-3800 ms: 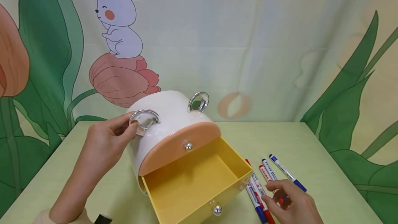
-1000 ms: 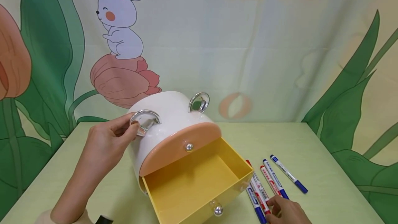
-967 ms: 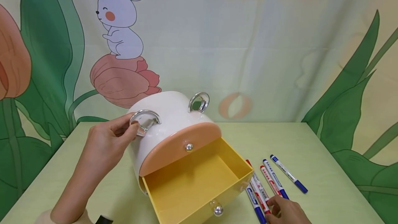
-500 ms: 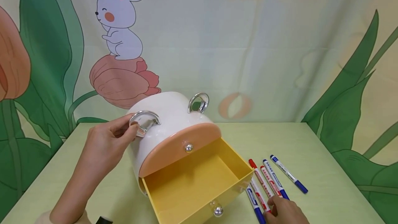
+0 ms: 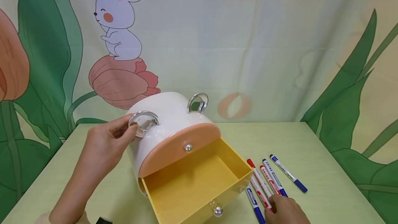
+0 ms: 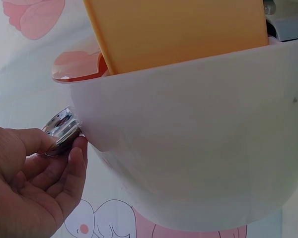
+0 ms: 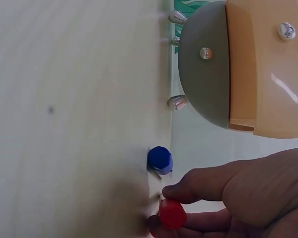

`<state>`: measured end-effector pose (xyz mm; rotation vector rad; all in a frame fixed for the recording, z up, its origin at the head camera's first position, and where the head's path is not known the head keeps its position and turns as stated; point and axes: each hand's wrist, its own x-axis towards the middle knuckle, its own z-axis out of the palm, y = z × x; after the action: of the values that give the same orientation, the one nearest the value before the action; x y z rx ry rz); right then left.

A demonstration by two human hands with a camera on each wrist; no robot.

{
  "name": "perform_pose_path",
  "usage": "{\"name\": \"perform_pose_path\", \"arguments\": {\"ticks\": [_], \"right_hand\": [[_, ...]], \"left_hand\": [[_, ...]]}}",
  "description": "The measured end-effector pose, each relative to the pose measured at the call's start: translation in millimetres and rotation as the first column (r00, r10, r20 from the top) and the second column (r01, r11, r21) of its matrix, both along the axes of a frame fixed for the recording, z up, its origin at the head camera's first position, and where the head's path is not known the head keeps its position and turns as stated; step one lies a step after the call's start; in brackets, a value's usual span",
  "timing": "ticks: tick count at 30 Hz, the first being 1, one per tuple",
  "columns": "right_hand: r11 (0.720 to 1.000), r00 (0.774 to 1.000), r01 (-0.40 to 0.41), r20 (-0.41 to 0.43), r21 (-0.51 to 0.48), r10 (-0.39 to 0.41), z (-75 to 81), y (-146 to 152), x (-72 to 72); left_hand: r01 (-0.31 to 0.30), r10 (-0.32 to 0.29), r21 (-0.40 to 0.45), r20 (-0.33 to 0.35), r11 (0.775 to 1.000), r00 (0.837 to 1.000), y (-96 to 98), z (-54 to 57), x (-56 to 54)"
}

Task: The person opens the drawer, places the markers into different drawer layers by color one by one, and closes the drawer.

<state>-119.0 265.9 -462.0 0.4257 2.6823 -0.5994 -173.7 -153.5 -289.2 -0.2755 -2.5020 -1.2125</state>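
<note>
My left hand point(image 5: 104, 148) pinches the silver ear-shaped handle point(image 5: 144, 114) on the left of a white storage box point(image 5: 171, 108). The left wrist view shows the thumb and fingers on that shiny handle point(image 6: 64, 131). The box's yellow drawer point(image 5: 192, 186) is pulled out, with nothing inside; a peach drawer front point(image 5: 177, 148) above it is closed. At the lower right, my right hand point(image 5: 286, 210) pinches a red marker point(image 5: 262, 182) near its near end. In the right wrist view the marker's red end point(image 7: 172, 214) sits between thumb and fingers, close to the tabletop.
Around the held marker lie a blue marker point(image 5: 255, 206), red markers point(image 5: 260, 193) and further blue markers, one point(image 5: 289, 174) apart at the right. The drawer's silver knob point(image 5: 218, 211) juts toward the front. A printed curtain point(image 5: 264, 61) hangs behind the table.
My right hand has come down from above the markers and taken a red one, whose far end has shifted slightly rightward from beside the drawer. My left hand stays on the handle.
</note>
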Motion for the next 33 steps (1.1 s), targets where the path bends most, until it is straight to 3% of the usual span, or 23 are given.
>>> {"name": "perform_pose_path", "arguments": {"ticks": [8,17,24,33], "right_hand": [[0.999,0.996,0.014,-0.088,-0.05,-0.019,12.8,1.4,2.1],[0.997,0.964,0.002,-0.266,-0.075,-0.022,40.5,8.8,4.5],[0.991,0.952,0.045,-0.294,-0.124,-0.08,64.9,19.9,5.1],[0.992,0.931,0.001,-0.363,-0.124,-0.046,92.9,38.5,3.7]], "left_hand": [[-0.001,0.001,0.0,-0.002,1.0,1.0,0.6,0.3,-0.3],[-0.003,0.003,0.007,-0.004,1.0,1.0,0.5,-0.1,0.0],[-0.007,0.007,0.008,0.001,1.0,1.0,0.7,-1.0,0.2],[-0.01,0.01,0.015,-0.004,1.0,1.0,0.9,-1.4,-0.3]]}}
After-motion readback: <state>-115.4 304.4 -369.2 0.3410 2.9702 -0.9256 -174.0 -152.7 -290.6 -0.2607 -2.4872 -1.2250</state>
